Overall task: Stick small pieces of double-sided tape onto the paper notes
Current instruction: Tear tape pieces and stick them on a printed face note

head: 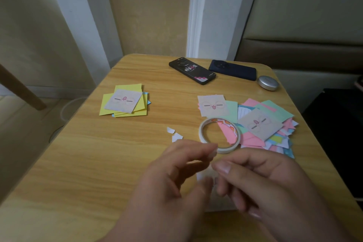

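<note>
My left hand (169,179) and my right hand (269,184) meet low over the table's near middle. The left thumb and forefinger pinch a small pale piece of tape (196,162), blurred by motion. The right thumb and fingers close around a white paper note (204,178), mostly hidden under both hands. The roll of double-sided tape (219,136) lies flat just beyond the fingertips. A mixed pile of pink, green and white notes (261,124) spreads to the right of the roll. A neater stack of yellow notes (125,102) lies at the left.
Two torn white backing scraps (174,133) lie left of the roll. Two dark phones (191,70) (232,69) and a small silver oval case (268,83) rest along the far edge of the wooden table (78,163). A chair back stands behind the table.
</note>
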Demonstrator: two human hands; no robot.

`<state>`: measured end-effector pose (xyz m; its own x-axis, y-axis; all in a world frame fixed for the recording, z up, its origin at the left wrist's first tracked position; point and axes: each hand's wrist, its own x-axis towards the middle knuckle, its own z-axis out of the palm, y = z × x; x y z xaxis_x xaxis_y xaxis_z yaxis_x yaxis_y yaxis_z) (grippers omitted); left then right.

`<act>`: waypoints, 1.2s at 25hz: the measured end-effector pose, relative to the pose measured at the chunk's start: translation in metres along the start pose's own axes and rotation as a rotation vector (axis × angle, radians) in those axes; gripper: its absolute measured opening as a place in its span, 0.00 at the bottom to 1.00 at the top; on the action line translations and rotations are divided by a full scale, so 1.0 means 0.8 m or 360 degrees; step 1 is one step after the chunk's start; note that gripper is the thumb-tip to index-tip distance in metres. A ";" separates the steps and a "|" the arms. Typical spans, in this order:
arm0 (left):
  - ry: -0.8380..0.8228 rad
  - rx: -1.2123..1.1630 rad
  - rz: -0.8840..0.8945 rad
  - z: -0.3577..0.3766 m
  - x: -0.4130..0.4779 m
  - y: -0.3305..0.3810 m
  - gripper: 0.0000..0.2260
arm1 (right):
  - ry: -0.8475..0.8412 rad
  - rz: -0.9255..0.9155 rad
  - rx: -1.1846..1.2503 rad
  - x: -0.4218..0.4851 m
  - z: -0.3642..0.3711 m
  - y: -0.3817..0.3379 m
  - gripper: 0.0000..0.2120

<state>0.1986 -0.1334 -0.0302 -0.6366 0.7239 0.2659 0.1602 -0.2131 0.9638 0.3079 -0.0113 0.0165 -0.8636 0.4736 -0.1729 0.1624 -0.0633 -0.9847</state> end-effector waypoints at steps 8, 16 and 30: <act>-0.0311 0.0228 0.0185 -0.003 -0.007 -0.011 0.26 | 0.0108 0.0122 0.0088 0.009 -0.006 0.009 0.11; -0.0191 -0.0054 -0.0071 0.003 -0.009 -0.009 0.27 | 0.0064 0.0010 0.0233 0.010 -0.006 0.016 0.10; -0.0311 -0.0540 -0.0329 0.007 0.000 -0.010 0.40 | 0.0120 -0.0101 0.0246 0.009 -0.008 0.017 0.09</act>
<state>0.2018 -0.1277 -0.0381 -0.4694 0.8775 0.0983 -0.2330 -0.2305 0.9448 0.3068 -0.0034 0.0019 -0.8305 0.5453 -0.1140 0.0286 -0.1626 -0.9863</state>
